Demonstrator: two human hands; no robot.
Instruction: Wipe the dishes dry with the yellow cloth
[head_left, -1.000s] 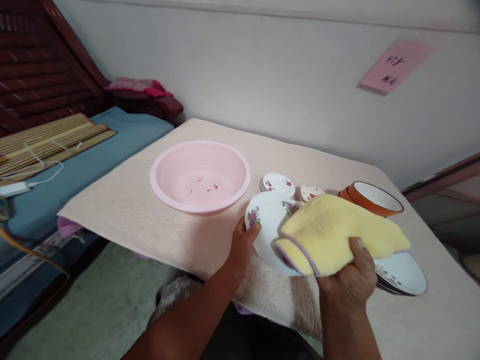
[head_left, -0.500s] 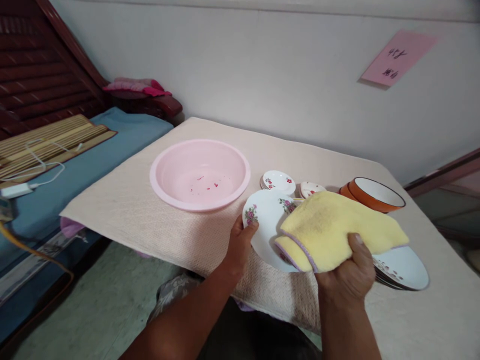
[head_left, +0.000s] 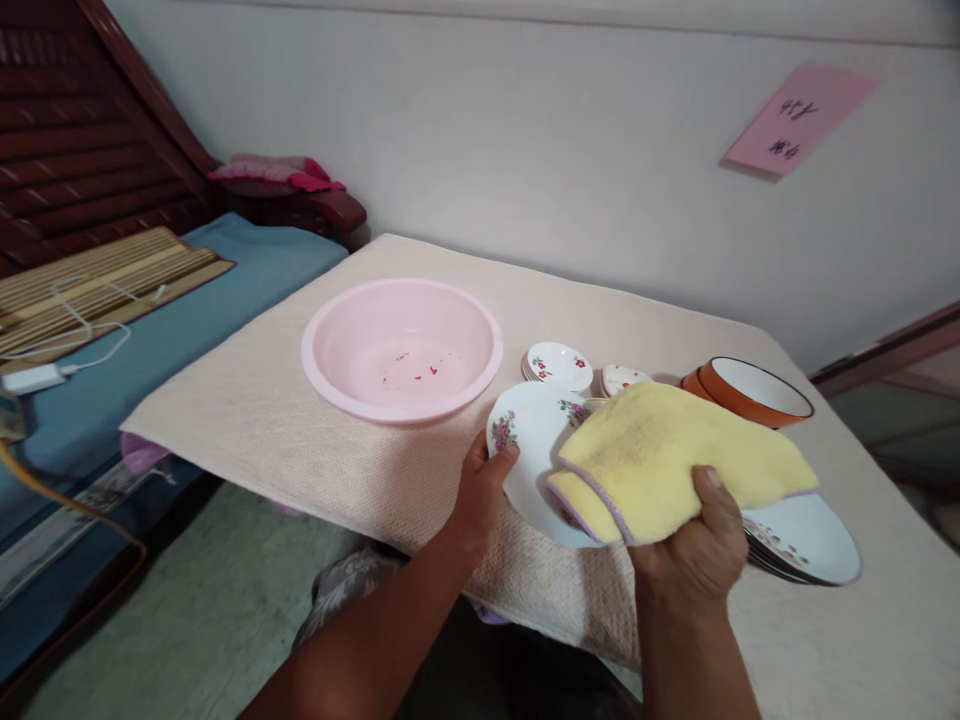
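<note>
My left hand [head_left: 484, 492] grips the left edge of a white plate [head_left: 529, 470] with purple flowers, thumb on its upper face. The plate is tilted above the table's front edge. A yellow cloth [head_left: 667, 450] with purple trim and a dark smudge lies over the plate's right side. My right hand [head_left: 697, 535] is closed on this cloth, thumb on top; its other fingers are hidden underneath, and whether they also touch the plate I cannot tell. Close by on the right is a stack of flowered plates [head_left: 814, 540], partly behind the cloth.
A pink basin [head_left: 401, 400] stands left of centre on the covered table [head_left: 262, 400]. Behind the plate are small flowered dishes [head_left: 559, 365], more small dishes [head_left: 624, 378] and orange bowls [head_left: 757, 390]. A blue bed [head_left: 262, 250] adjoins at left; a wall rises behind.
Almost nothing differs. Both hands keep their hold on the plate and cloth, and the view has shifted very slightly.
</note>
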